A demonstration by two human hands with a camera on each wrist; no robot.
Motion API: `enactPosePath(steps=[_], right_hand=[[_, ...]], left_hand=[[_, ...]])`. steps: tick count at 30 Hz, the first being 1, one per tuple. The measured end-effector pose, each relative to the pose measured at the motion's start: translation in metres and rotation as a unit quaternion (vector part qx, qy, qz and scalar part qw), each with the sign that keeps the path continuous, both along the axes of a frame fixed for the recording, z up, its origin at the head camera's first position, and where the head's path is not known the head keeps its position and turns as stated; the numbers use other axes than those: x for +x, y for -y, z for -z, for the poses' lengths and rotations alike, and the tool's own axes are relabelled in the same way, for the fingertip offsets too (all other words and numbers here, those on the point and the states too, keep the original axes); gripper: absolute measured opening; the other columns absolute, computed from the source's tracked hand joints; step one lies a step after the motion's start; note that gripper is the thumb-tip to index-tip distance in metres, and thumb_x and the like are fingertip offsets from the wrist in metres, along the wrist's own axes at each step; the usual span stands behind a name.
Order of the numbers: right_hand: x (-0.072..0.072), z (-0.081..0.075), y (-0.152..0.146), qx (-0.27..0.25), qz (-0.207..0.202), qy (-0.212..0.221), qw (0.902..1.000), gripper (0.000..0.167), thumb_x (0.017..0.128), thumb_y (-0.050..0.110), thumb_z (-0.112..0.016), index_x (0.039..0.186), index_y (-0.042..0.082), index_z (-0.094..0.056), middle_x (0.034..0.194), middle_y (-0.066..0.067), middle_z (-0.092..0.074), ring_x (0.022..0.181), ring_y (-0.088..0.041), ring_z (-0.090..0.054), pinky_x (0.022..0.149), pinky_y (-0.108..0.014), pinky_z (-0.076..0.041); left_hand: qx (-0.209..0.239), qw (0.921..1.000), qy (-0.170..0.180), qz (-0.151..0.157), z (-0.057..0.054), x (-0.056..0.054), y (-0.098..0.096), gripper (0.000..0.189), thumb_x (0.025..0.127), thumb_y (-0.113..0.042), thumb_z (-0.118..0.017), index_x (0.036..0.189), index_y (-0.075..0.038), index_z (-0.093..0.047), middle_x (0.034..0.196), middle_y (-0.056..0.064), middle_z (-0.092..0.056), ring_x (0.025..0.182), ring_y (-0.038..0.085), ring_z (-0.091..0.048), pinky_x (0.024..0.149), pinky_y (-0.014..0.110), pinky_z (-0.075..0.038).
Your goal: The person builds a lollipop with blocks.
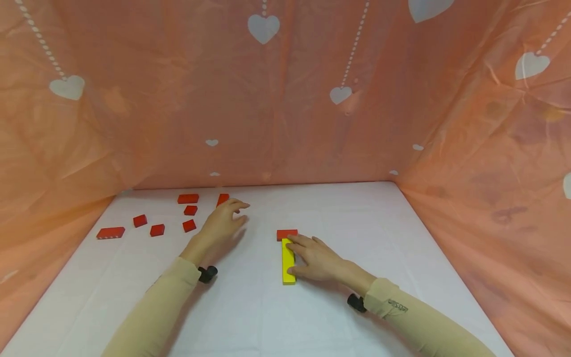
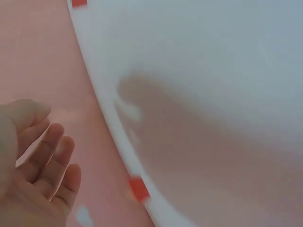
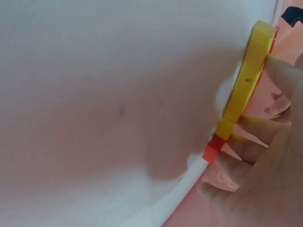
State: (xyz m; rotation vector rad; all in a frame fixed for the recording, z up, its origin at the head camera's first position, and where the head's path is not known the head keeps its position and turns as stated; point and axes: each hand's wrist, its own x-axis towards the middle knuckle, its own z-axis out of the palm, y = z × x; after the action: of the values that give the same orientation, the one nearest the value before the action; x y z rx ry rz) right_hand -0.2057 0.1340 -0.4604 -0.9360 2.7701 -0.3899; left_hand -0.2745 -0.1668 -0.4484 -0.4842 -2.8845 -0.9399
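At the centre of the head view, a yellow bar (image 1: 287, 263) is laid lengthwise on the white table (image 1: 379, 223), its upper end met by a red block (image 1: 284, 235) set crosswise. The bar is touched along its right side by the right hand (image 1: 318, 259), whose fingers are extended and spread, not clenched. In the right wrist view, a short yellow section (image 3: 226, 128) is seen between the bar and the red block; whether it is a separate piece cannot be told. To the left of the centre, the left hand (image 1: 221, 221) is held released, its fingers loosely curved, and an upright-lying red bar (image 1: 222, 199) is partly covered by it. Farther left, four small red cubes (image 1: 157, 230) are scattered, with one long red block (image 1: 188, 199) above them and another, the dotted red block (image 1: 110, 233), at their left. Both arms are covered by beige sleeves (image 1: 153, 317)
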Motion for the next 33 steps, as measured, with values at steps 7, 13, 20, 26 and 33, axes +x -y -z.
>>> enactPosePath(steps=[7,13,20,26,33], right_hand=[[0.001,0.001,-0.001,-0.006,-0.001,0.002,1.0000,0.070,0.097,0.046,-0.070,0.154,0.010,-0.051,0.164,-0.010,-0.039,0.151,-0.031,-0.036,0.124,-0.058,-0.025],[0.001,0.000,-0.001,-0.008,0.000,0.004,1.0000,0.070,0.097,0.046,-0.070,0.154,0.010,-0.051,0.165,-0.010,-0.039,0.151,-0.032,-0.036,0.124,-0.059,-0.024],[0.000,0.000,-0.001,-0.005,-0.001,0.000,1.0000,0.071,0.097,0.047,-0.070,0.154,0.010,-0.050,0.164,-0.010,-0.039,0.151,-0.032,-0.036,0.124,-0.058,-0.025],[-0.001,0.000,-0.002,-0.005,-0.001,0.002,1.0000,0.071,0.097,0.048,-0.070,0.155,0.011,-0.050,0.165,-0.009,-0.039,0.152,-0.031,-0.035,0.124,-0.059,-0.024],[-0.001,0.000,-0.001,-0.001,0.000,0.006,1.0000,0.071,0.097,0.048,-0.069,0.155,0.011,-0.050,0.165,-0.009,-0.039,0.152,-0.031,-0.035,0.124,-0.060,-0.023]], left_hand=[[-0.009,0.9995,0.002,-0.032,-0.005,0.005,0.050,0.042,0.103,-0.016,-0.065,0.141,-0.001,-0.061,0.146,0.024,-0.053,0.124,0.043,-0.058,0.100,0.062,-0.052],[-0.038,0.9979,0.006,-0.052,-0.006,0.014,0.088,0.043,0.103,-0.017,-0.065,0.142,0.000,-0.060,0.142,0.026,-0.053,0.121,0.046,-0.059,0.099,0.064,-0.051],[-0.060,0.9967,0.003,-0.054,-0.002,0.015,0.121,0.037,0.100,-0.010,-0.065,0.133,0.007,-0.064,0.136,0.032,-0.055,0.114,0.050,-0.060,0.098,0.065,-0.050],[-0.084,0.9944,0.035,-0.054,0.001,0.016,0.131,0.037,0.098,-0.010,-0.067,0.131,0.006,-0.066,0.127,0.032,-0.058,0.104,0.044,-0.060,0.096,0.063,-0.052],[-0.085,0.9938,0.053,-0.048,0.000,0.019,0.131,0.035,0.097,-0.009,-0.069,0.128,0.007,-0.067,0.119,0.028,-0.064,0.103,0.042,-0.060,0.095,0.061,-0.054]])
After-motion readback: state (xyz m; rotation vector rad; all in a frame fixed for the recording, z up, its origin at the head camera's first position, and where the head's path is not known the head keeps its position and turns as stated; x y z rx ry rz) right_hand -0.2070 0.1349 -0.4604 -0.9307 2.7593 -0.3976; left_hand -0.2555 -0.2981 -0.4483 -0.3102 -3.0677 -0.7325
